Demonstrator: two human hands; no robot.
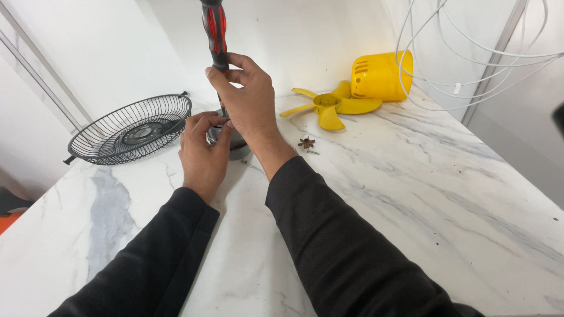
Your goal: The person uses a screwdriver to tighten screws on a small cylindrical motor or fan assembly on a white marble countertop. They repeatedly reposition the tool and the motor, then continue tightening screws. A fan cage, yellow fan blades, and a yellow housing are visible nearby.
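Screwdriver (215,32), glossy red-and-black ribbed handle, long axis upright, tip down, shaft hidden behind fingers. Right hand (249,103) curled tight round the handle's lower end. Left hand (202,149) wrapped round a round grey metal motor housing (238,149) standing on the desk (382,194), white marble with grey veins. Beside it left: black wire fan guard (132,129), dished. Right: yellow plastic fan blade (332,105), yellow slotted cover (379,75), white cables (470,53), small brown star-shaped part (306,142)
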